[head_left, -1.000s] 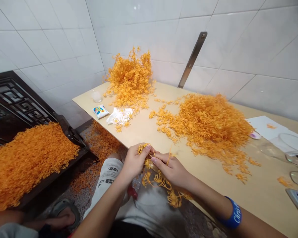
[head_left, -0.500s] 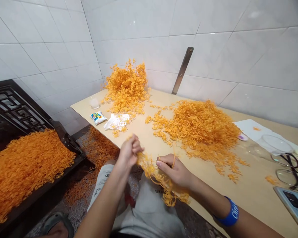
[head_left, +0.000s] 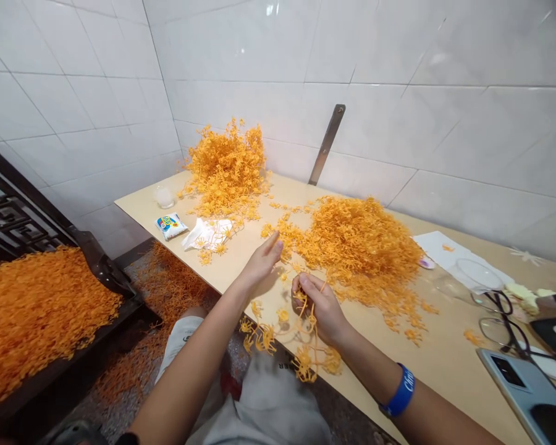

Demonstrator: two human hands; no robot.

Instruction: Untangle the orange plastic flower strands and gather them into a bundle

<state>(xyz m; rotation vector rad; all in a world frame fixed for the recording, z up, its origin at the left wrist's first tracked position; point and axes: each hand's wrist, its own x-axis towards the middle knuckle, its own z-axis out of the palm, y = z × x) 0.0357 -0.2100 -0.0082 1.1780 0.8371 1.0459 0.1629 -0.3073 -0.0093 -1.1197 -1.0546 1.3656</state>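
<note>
My right hand (head_left: 322, 309) is closed on a strand of orange plastic flower-like pieces (head_left: 306, 361). Its thin stems and spiky heads dangle below my fingers, over the table edge and my lap. To the left, my left hand (head_left: 262, 262) is raised with its fingers stretched out, and I see nothing in it. It is beside the near left end of a large tangled heap of the same orange pieces (head_left: 361, 241). A taller orange heap (head_left: 227, 164) stands farther back on the table.
On the table (head_left: 139, 201) are a glass cup (head_left: 164, 196), a small packet (head_left: 170, 226) and a white tissue (head_left: 194, 235). Glasses (head_left: 495, 321) and a phone (head_left: 514, 389) lie at right. A dark wooden seat (head_left: 102, 266) heaped with orange pieces (head_left: 41, 315) is at left.
My left hand has moved away from the strand, up and right, and its fingers have opened. The strand now hangs from my right hand alone. The view has shifted slightly right.
</note>
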